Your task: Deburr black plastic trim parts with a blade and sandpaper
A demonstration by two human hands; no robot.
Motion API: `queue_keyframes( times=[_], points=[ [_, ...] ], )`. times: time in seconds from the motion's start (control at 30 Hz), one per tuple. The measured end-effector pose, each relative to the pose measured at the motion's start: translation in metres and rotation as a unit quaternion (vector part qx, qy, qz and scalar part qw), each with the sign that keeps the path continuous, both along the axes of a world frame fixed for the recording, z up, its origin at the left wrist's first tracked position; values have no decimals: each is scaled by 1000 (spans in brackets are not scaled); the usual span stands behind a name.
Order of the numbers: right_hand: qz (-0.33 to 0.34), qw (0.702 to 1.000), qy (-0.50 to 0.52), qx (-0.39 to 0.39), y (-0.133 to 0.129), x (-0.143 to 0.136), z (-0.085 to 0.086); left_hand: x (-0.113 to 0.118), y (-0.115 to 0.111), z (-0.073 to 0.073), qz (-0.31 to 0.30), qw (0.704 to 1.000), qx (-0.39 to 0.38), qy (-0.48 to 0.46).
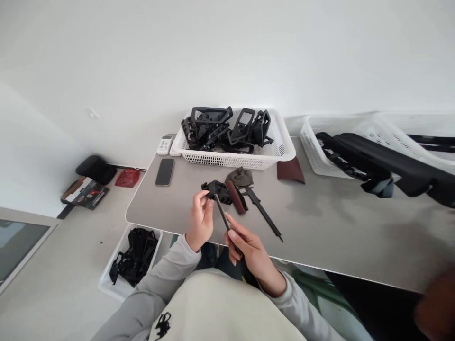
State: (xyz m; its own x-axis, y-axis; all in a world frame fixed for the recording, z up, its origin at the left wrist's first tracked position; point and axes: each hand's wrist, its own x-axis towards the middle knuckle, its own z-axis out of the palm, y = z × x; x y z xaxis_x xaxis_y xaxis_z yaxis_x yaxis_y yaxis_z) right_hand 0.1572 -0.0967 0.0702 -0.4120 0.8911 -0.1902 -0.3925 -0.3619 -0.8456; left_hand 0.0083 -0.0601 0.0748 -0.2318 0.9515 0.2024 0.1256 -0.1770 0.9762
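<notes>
My right hand (250, 248) is wrapped round a metal file (222, 213), a slim dark grey bar whose black and yellow handle end runs down below the palm. The bar points up and to the left, its tip close to the fingertips of my left hand (201, 219). The fingers of that hand are curled in towards the thumb; anything between them is too small or hidden to make out. Just beyond lies a heap of small black plastic pieces (220, 190). Beside it are a rolled piece of brown sandpaper (237, 198), a crumpled dark cloth (241, 176) and a black caliper (263, 213).
A white basket (234, 162) of black plastic frames stands at the table's back. A phone (164, 172) lies left of it, a flat sandpaper sheet (289, 171) right. More white baskets (310, 137) hold long black parts. Below left is a bin (106, 279). A blurred shape (435, 303) is at lower right.
</notes>
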Motion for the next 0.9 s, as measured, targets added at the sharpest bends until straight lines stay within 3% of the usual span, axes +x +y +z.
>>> queue_keyframes(
  times=[0.33,0.53,0.7,0.9],
  points=[
    [-9,1000,6,-22,0,-5,0,13,2,-13,71,996,56,-8],
    [22,1000,1,-20,-1,-3,-1,10,7,-18,116,991,70,-4],
    [-9,1000,-13,-21,3,-4,1,9,8,-18,105,993,50,-32],
    [20,999,-27,-21,5,-3,1,9,7,-16,108,991,38,-72]
  ],
)
